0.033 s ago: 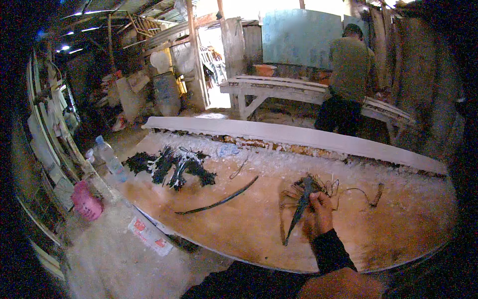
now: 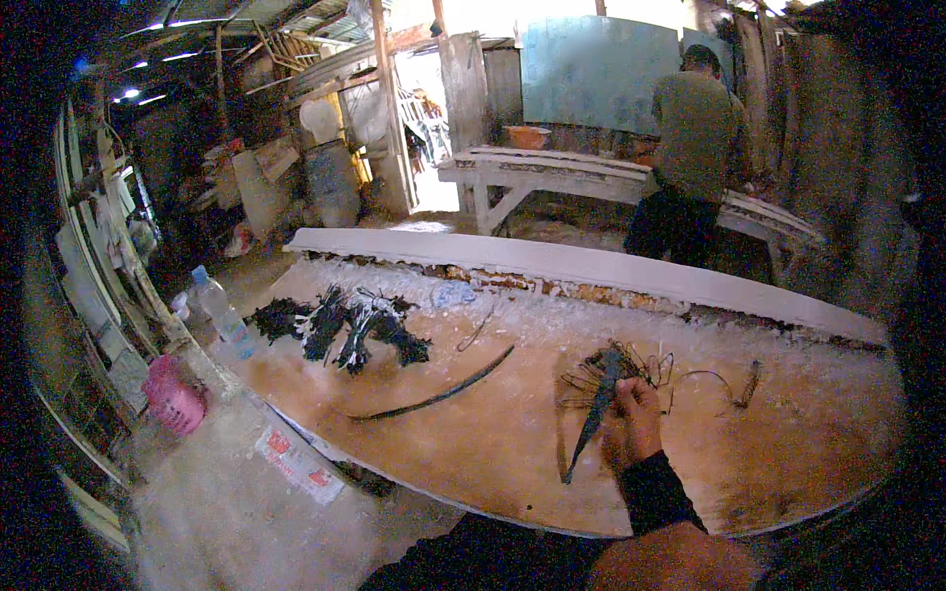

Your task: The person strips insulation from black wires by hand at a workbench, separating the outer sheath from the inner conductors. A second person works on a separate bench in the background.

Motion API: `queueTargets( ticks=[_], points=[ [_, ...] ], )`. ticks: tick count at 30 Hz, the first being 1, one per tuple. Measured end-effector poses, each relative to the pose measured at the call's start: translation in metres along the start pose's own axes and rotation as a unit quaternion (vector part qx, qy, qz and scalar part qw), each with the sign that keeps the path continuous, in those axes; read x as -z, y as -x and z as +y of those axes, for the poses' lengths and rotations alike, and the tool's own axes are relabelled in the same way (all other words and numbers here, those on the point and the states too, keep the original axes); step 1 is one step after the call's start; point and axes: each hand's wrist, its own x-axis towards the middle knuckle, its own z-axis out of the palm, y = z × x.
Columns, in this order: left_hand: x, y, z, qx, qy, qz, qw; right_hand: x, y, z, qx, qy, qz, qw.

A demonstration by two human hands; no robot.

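Observation:
My right hand [image 2: 634, 424] is over the right part of the wooden tabletop [image 2: 483, 443]. Its thumb and fingers pinch a dark, tapered blade-like piece [image 2: 594, 414], whose narrow point slants down toward the near left. I cannot make out its exact kind. Thin wire loops [image 2: 645, 366] spread around its upper end, on both sides of my fingers. To the left, a long curved dark strip [image 2: 434, 402] lies on the board. My left hand is not in view.
Black-and-white bundles of strips [image 2: 345, 330] lie at the far left of the table, beside a clear bottle [image 2: 219, 310]. A twisted wire piece [image 2: 754, 382] is to the right. A raised pale ledge [image 2: 552, 268] runs behind. Farther back, a person [image 2: 690, 138] stands by a bench [image 2: 552, 167].

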Motion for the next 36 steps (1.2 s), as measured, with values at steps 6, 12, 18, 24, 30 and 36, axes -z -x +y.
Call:
queueTargets(
  ticks=[6,12,18,24,30,36],
  points=[
    [0.0,0.006,0.004,0.001,0.008,-0.001,1.0,-0.004,0.002,-0.006,-0.06,-0.144,-0.002,0.988],
    [0.006,0.012,0.007,-0.009,0.005,0.006,1.0,-0.003,-0.005,0.002,-0.028,-0.163,-0.015,0.986],
    [0.008,0.017,0.011,-0.002,-0.009,0.02,1.0,-0.003,-0.004,0.0,-0.037,-0.071,-0.023,0.996],
    [0.015,0.017,0.017,-0.004,-0.022,0.021,1.0,-0.001,-0.001,-0.002,-0.045,-0.105,-0.022,0.993],
    [0.029,0.034,0.008,0.022,-0.141,0.08,0.986,0.007,-0.011,0.014,0.056,0.135,-0.045,0.988],
    [0.117,0.091,-0.081,0.193,-0.434,0.358,0.804,0.006,-0.014,0.025,0.017,-0.035,-0.046,0.998]
  ],
)
